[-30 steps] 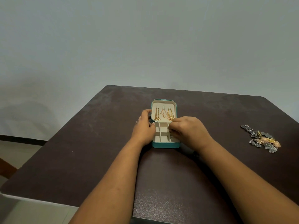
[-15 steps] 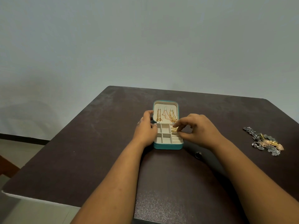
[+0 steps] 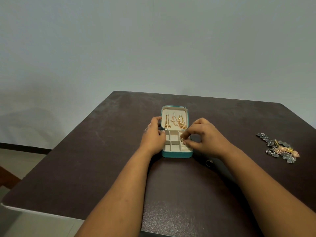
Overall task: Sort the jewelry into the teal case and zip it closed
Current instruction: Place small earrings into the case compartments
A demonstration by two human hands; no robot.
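The small teal box-shaped case (image 3: pixel 177 154) has a smooth outside that looks like soft leather or plastic. Inside, its cream lining looks soft and matt, like velvet cloth. The thin gold chains (image 3: pixel 174 123) hanging in the open lid are shiny metal. The big dark brown table (image 3: pixel 102 151) has a matt top with a fine, grainy look, and it glints a little near the front edge. The pile of dark grey and gold jewelry (image 3: pixel 280 147) on the right looks like dull metal with some shiny gold and pink bits. The small ring (image 3: pixel 209 163) near the case is shiny metal. The far wall (image 3: pixel 153 48) is plain, smooth and matt.
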